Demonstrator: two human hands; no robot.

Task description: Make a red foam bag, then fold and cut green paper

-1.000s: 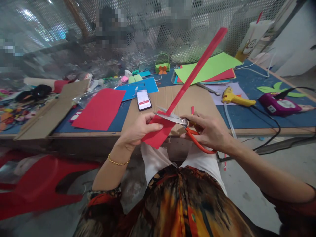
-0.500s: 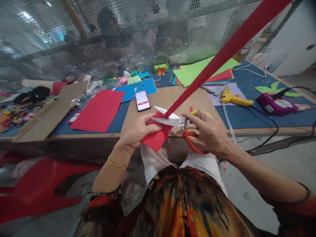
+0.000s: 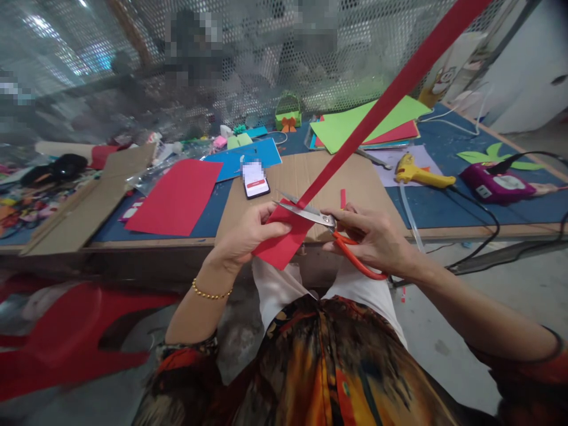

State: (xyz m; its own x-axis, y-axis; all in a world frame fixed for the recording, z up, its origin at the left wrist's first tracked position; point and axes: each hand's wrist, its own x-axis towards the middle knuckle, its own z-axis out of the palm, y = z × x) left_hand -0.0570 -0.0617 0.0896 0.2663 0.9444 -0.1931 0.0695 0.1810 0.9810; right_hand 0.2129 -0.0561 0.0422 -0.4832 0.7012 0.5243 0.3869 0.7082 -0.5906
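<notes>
Between the thumb and fingers of my left hand [image 3: 252, 234] is a folded piece of red paper [image 3: 284, 245], held over the table's front edge. My right hand [image 3: 377, 236] is closed around the orange handle of a pair of scissors [image 3: 313, 216]. Their blades lie across the upper part of the red paper, close to my left fingertips. From the blades a long red strip [image 3: 377, 124] rises to the upper right and leaves the view. Whether the strip is still joined to the paper, I cannot tell.
Under my hands lies a cardboard sheet [image 3: 284, 174] with a phone [image 3: 256, 180]. Red paper [image 3: 177, 198] and a cardboard strip [image 3: 89, 201] are on the left. A yellow glue gun [image 3: 421, 173], a purple box [image 3: 497, 183] and green sheets [image 3: 368, 124] are to the right and back.
The scissor blades have closed across the red paper and tilted. The handles have swung down and come together in my right hand. My left hand keeps its hold.
</notes>
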